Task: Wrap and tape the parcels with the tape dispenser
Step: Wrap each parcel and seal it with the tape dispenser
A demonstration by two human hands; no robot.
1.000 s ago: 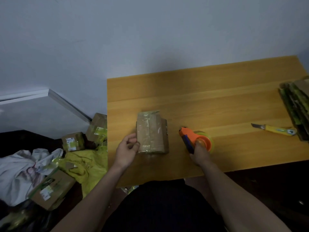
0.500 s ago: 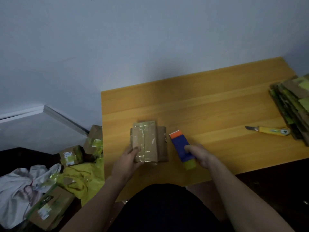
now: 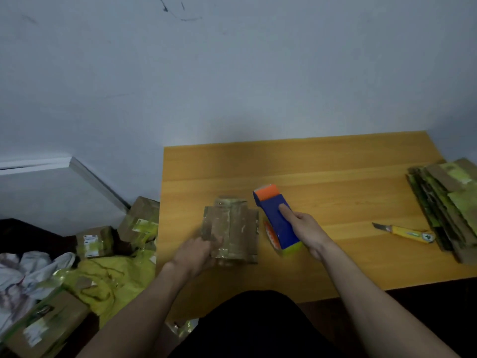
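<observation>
A small brown cardboard parcel (image 3: pixel 233 228) crossed with shiny tape lies on the wooden table (image 3: pixel 335 177) near its left front. My left hand (image 3: pixel 197 255) grips the parcel's near left corner, fingers on top. Just right of the parcel, my right hand (image 3: pixel 305 231) holds the blue and orange tape dispenser (image 3: pixel 277 219) lengthwise, index finger stretched along its blue top, orange end pointing away from me. The tape roll shows only as a sliver below the dispenser.
A yellow utility knife (image 3: pixel 405 231) lies at the right, next to a stack of flattened cardboard (image 3: pixel 449 202) at the table's right edge. On the floor to the left sit several taped boxes (image 3: pixel 95 241), yellow plastic bags (image 3: pixel 108 277) and white cloth (image 3: pixel 31 270).
My right hand has turned the dispenser from its side to blue top up and brought it beside the parcel. My left hand shifted along the parcel's near left corner.
</observation>
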